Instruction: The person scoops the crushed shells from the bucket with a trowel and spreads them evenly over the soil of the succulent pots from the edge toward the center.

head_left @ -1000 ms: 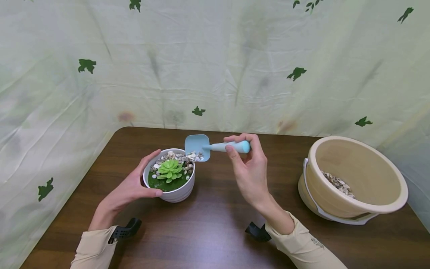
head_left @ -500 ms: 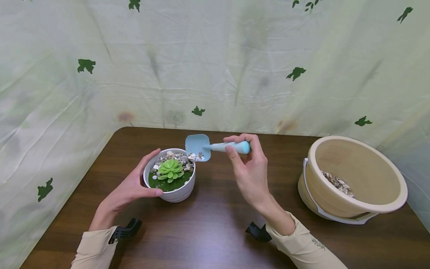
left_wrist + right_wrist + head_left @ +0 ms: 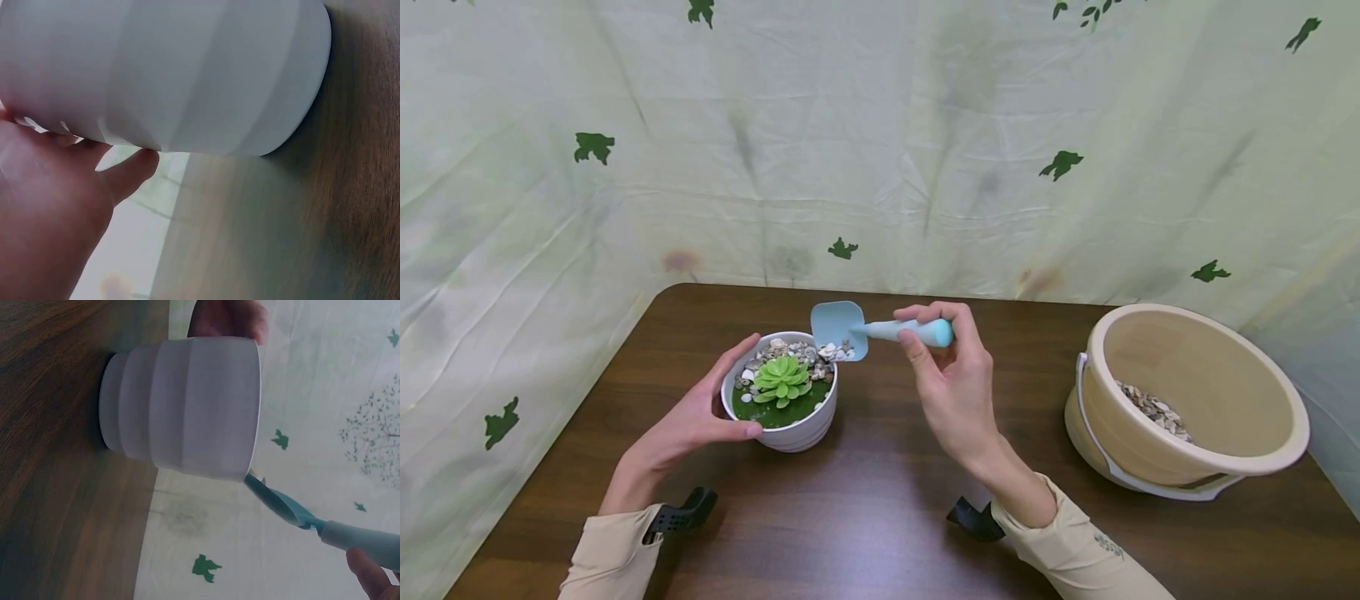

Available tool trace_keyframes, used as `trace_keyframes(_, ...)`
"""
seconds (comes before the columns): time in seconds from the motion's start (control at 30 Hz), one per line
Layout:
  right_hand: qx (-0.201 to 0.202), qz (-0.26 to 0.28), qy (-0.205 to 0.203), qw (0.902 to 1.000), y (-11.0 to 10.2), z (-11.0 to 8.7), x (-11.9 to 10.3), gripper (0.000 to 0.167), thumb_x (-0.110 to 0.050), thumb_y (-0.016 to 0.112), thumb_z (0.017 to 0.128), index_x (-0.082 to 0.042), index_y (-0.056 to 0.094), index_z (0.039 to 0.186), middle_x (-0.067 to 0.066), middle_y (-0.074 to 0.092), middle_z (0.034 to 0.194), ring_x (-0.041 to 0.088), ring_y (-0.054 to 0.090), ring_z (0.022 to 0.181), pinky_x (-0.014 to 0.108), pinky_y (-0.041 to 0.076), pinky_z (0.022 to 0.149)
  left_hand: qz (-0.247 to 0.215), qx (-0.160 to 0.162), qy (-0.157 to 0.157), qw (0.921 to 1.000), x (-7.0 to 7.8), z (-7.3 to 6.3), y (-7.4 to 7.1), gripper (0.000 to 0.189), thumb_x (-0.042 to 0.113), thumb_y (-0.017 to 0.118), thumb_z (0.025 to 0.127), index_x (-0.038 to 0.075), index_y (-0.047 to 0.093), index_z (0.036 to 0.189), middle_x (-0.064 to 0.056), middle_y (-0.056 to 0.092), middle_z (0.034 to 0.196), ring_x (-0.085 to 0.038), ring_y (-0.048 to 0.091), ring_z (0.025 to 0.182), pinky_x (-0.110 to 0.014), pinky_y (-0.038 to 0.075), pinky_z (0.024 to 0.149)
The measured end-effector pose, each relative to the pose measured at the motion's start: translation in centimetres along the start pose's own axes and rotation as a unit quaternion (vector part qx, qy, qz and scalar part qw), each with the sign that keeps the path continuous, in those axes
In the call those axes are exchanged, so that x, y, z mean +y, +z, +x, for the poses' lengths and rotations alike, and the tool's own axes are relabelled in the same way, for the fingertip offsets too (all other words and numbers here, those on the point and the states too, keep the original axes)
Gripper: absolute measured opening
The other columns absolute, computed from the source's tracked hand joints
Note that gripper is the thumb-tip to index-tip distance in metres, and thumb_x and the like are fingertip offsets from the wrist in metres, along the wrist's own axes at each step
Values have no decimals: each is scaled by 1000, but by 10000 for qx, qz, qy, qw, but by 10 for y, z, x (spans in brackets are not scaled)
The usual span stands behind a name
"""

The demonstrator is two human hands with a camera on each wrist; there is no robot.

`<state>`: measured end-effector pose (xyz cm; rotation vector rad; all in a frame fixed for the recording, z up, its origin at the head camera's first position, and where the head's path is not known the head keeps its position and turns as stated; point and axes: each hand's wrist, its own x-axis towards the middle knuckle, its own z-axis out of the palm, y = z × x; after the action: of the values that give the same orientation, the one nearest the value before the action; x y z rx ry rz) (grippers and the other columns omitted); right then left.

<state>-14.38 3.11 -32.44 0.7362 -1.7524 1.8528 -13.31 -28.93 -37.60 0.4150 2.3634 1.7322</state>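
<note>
A white ridged flowerpot (image 3: 797,437) stands upright on the table, holding a green succulent (image 3: 782,380) on a dark green base with pale pebbles (image 3: 797,352) along its far side. My left hand (image 3: 700,417) grips the pot from the left, thumb on the near rim and fingers round the far side. In the left wrist view the fingers lie against the pot's wall (image 3: 187,75). My right hand (image 3: 955,383) holds a light blue hand trowel (image 3: 839,327) by its handle. A few pebbles lie on the blade, whose edge meets the pot's right rim in the right wrist view.
On the right of the brown wooden table (image 3: 880,517) stands a beige bucket (image 3: 1090,417) with a white handle and some pebbles (image 3: 1153,411) at its bottom. A pale curtain (image 3: 880,150) with leaf prints hangs behind the table and at its sides.
The right hand and trowel have shifted very slightly left and down, the blade staying at the pot's rim. The left hand keeps its grip on the flowerpot.
</note>
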Motion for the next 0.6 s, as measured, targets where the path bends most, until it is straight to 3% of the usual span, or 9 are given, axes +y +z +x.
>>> trace_keyframes(0.17,-18,-36,-43,10000,0,0,-1,24,4,65,91,2,48,107,14,67,112,26,64,91,24,46,67,220,128,132,9996,0,2,1,104,7,81,74,32,22,156,-7,25,152,-29,29,132,-24,37,94)
trace_keyframes(0.37,-3,-5,-67,10000,0,0,-1,23,4,65,91,2,48,106,10,67,112,27,64,91,25,48,71,385,141,125,9991,-1,2,2,104,9,82,74,27,21,156,-8,24,153,-30,28,133,-21,36,94)
trace_keyframes(0.6,-20,-79,-146,9999,1,-2,0,23,5,66,90,2,49,105,12,67,112,26,63,89,24,47,69,-61,-43,81,9999,0,1,2,101,7,78,78,24,18,157,-10,20,155,-33,27,134,-21,41,94)
